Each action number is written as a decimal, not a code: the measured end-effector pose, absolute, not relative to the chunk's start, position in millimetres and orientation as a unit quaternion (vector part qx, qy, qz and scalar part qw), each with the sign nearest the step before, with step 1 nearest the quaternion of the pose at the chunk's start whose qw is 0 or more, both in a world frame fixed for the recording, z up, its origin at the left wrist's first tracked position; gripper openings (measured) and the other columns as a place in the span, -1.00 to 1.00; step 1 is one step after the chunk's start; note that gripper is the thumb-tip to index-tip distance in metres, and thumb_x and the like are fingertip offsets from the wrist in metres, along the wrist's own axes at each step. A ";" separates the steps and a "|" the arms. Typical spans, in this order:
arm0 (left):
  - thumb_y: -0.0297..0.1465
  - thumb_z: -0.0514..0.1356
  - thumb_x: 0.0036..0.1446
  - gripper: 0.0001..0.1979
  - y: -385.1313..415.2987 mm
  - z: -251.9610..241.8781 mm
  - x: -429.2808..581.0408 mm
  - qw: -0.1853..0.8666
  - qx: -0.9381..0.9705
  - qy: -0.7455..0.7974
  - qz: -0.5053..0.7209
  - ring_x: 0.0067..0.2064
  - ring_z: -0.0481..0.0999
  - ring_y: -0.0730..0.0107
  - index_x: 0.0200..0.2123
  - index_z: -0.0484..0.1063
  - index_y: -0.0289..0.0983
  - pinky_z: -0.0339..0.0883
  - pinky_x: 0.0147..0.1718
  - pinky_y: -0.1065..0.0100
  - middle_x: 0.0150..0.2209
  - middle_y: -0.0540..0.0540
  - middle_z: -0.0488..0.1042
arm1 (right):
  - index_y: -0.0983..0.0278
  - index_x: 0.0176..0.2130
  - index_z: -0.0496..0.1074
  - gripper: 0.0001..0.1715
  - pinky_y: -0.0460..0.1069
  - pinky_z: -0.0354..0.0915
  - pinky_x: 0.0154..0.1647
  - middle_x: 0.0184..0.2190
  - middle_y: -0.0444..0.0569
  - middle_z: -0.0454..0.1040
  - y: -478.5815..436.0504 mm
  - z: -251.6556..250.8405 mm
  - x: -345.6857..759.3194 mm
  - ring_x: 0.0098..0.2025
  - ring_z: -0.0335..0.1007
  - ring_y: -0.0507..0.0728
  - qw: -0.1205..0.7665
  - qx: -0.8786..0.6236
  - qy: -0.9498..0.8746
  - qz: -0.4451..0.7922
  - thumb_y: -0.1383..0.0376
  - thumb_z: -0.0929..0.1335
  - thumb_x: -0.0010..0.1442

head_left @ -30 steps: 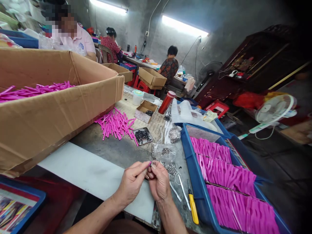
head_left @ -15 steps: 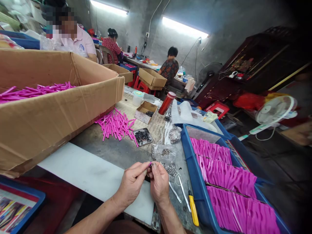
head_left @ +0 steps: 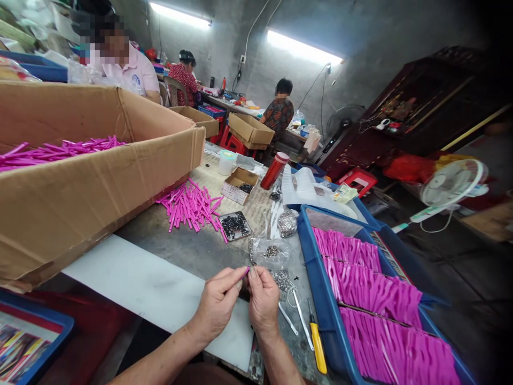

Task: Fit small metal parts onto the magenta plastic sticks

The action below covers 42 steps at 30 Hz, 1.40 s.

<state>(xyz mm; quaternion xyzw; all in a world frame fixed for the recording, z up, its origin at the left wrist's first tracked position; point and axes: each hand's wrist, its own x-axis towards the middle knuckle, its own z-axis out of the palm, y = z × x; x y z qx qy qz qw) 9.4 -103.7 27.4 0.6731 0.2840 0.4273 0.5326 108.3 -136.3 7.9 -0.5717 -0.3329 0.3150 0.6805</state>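
Observation:
Low in the middle of the view, my left hand pinches a small purple piece between thumb and forefinger. My right hand is closed at the other end of that piece, its fingertips touching it; any smaller part there is hidden. Beyond the hands lie a clear bag of small metal parts, a tray of small black parts and a pile of purple sticks. Beneath my left hand is a white board.
A cardboard box with purple sticks stands at left. On the right, a blue crate holds rows of purple pieces, beside a yellow-handled screwdriver. A red bottle stands farther back. Three people sit beyond.
My right hand has shifted slightly to the right, and its fingers have moved a little at the purple piece. My left hand stays nearly in place.

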 end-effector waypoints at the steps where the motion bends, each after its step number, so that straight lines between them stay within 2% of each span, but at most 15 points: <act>1: -0.45 0.03 0.05 -0.72 -103.7 26.5 9.5 0.532 0.673 0.285 0.428 -0.46 0.34 0.46 -0.16 0.42 -0.29 0.29 -0.50 0.47 -0.48 -0.07 0.36 | 0.30 -0.58 0.24 -0.69 -0.14 0.03 -0.59 -0.67 -0.24 0.11 -136.6 8.1 107.6 -0.61 0.00 -0.05 0.676 -0.576 -0.335 0.314 0.14 0.27 0.02; 6: -0.46 0.03 0.05 -0.71 -103.6 23.8 9.0 0.534 0.671 0.291 0.425 -0.46 0.34 0.47 -0.15 0.41 -0.28 0.29 -0.48 0.46 -0.48 -0.06 0.35 | 0.29 -0.62 0.19 -0.62 -0.14 0.00 -0.63 -0.69 -0.24 0.07 -138.2 7.9 107.4 -0.63 -0.04 -0.05 0.667 -0.576 -0.342 0.326 0.10 0.22 0.07; 13: -0.45 0.03 0.05 -0.72 -104.1 26.0 8.0 0.537 0.666 0.292 0.427 -0.44 0.36 0.44 -0.15 0.41 -0.28 0.29 -0.48 0.45 -0.47 -0.07 0.36 | 0.30 -0.46 0.29 -0.77 -0.11 0.12 -0.50 -0.58 -0.18 0.24 -137.0 9.2 111.8 -0.54 0.13 -0.01 0.668 -0.575 -0.335 0.333 0.17 0.32 -0.04; 16: -0.45 0.03 0.06 -0.71 -104.9 24.6 8.6 0.539 0.667 0.291 0.424 -0.44 0.36 0.45 -0.14 0.40 -0.28 0.29 -0.48 0.45 -0.47 -0.07 0.36 | 0.29 -0.51 0.26 -0.76 -0.13 0.07 -0.55 -0.63 -0.22 0.17 -136.0 9.3 111.4 -0.58 0.06 -0.03 0.675 -0.572 -0.335 0.324 0.17 0.31 -0.03; 21: -0.45 0.02 0.07 -0.71 -104.8 21.7 8.7 0.540 0.671 0.291 0.416 -0.42 0.35 0.45 -0.14 0.40 -0.28 0.29 -0.48 0.46 -0.46 -0.07 0.35 | 0.28 -0.61 0.17 -0.63 -0.14 -0.04 -0.64 -0.69 -0.24 0.07 -136.2 4.6 112.0 -0.64 -0.07 -0.05 0.667 -0.573 -0.340 0.334 0.11 0.22 0.07; 28: -0.45 0.04 0.05 -0.71 -104.4 22.8 8.7 0.550 0.659 0.295 0.420 -0.44 0.34 0.45 -0.15 0.40 -0.27 0.28 -0.51 0.47 -0.45 -0.07 0.36 | 0.30 -0.52 0.27 -0.75 -0.12 0.04 -0.56 -0.63 -0.20 0.15 -138.1 10.2 113.7 -0.58 0.03 -0.03 0.645 -0.580 -0.379 0.324 0.16 0.28 0.02; 33: -0.47 0.03 0.05 -0.72 -105.1 26.0 8.5 0.548 0.661 0.288 0.424 -0.43 0.35 0.44 -0.16 0.41 -0.28 0.28 -0.48 0.46 -0.47 -0.06 0.34 | 0.29 -0.58 0.24 -0.67 -0.13 0.01 -0.61 -0.67 -0.22 0.10 -138.4 11.4 113.8 -0.62 -0.03 -0.04 0.645 -0.576 -0.380 0.329 0.12 0.23 0.05; 38: -0.46 0.02 0.06 -0.71 -105.5 25.0 8.5 0.546 0.665 0.295 0.416 -0.43 0.34 0.44 -0.14 0.40 -0.28 0.27 -0.50 0.46 -0.46 -0.07 0.34 | 0.30 -0.49 0.27 -0.76 -0.12 0.08 -0.53 -0.60 -0.19 0.19 -137.1 11.3 113.1 -0.55 0.07 -0.02 0.653 -0.573 -0.366 0.333 0.16 0.29 -0.01; 42: -0.45 0.02 0.07 -0.70 -106.3 20.4 8.7 0.539 0.674 0.291 0.413 -0.44 0.33 0.46 -0.12 0.38 -0.28 0.27 -0.49 0.46 -0.45 -0.07 0.35 | 0.30 -0.56 0.24 -0.71 -0.13 0.06 -0.55 -0.65 -0.21 0.13 -137.9 12.7 112.4 -0.58 0.03 -0.03 0.646 -0.586 -0.375 0.313 0.14 0.27 0.02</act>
